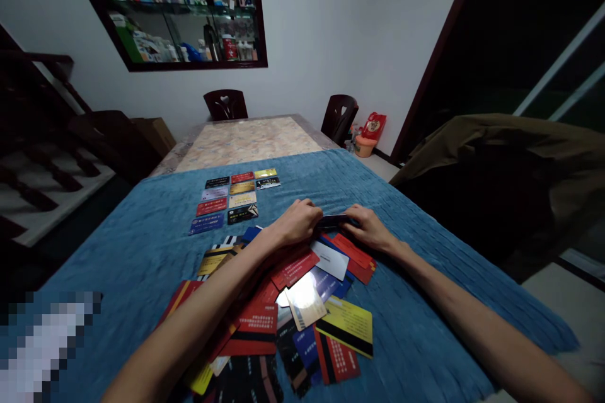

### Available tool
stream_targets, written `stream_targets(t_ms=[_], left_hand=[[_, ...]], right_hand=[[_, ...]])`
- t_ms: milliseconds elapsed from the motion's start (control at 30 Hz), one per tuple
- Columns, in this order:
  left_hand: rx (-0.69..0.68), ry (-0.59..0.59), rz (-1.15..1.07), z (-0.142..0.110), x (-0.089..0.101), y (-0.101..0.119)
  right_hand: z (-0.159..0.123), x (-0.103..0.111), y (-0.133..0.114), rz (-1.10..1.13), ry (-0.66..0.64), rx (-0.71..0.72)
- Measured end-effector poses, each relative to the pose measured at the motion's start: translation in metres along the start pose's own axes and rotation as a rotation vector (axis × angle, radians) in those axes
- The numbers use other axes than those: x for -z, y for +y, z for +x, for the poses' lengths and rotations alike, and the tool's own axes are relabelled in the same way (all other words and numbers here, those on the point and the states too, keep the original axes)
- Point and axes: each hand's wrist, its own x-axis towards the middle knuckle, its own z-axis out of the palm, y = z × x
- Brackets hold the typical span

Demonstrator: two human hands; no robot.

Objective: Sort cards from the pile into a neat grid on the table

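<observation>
The head camera looks forward and down from above the table, facing the far wall

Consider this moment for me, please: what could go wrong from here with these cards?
The left forearm stretches across the loose pile of cards, so drawing it back might scatter some. What looks like a dark card is held between the left hand and right hand, and could slip onto the pile. A tug on the wrinkled blue cloth may skew the neat card rows.
</observation>
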Motion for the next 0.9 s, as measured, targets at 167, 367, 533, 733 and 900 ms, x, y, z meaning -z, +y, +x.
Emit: stream_targets(t_ms=[167, 367, 533, 733, 900], left_hand=[[0.011, 0.029, -0.043, -0.001, 0.001, -0.002], [0.054, 0.069, -0.102, -0.002, -0.005, -0.004], [0.090, 0.072, -0.084, -0.002, -0.011, -0.004], [0.143, 0.169, -0.156, -0.004, -0.014, -0.007], [0.195, 0.384, -0.283, -0.007, -0.016, -0.009]], right_hand=[[0.000, -0.001, 0.000, 0.061, 0.116, -0.064], [0.004, 0.003, -0.011, 0.179, 0.242, -0.115], [0.013, 0.002, -0.021, 0.190, 0.323, -0.070], [0.027, 0.008, -0.024, -0.062, 0.319, 0.106], [0.041, 0.014, -0.029, -0.299, 0.252, 0.278]])
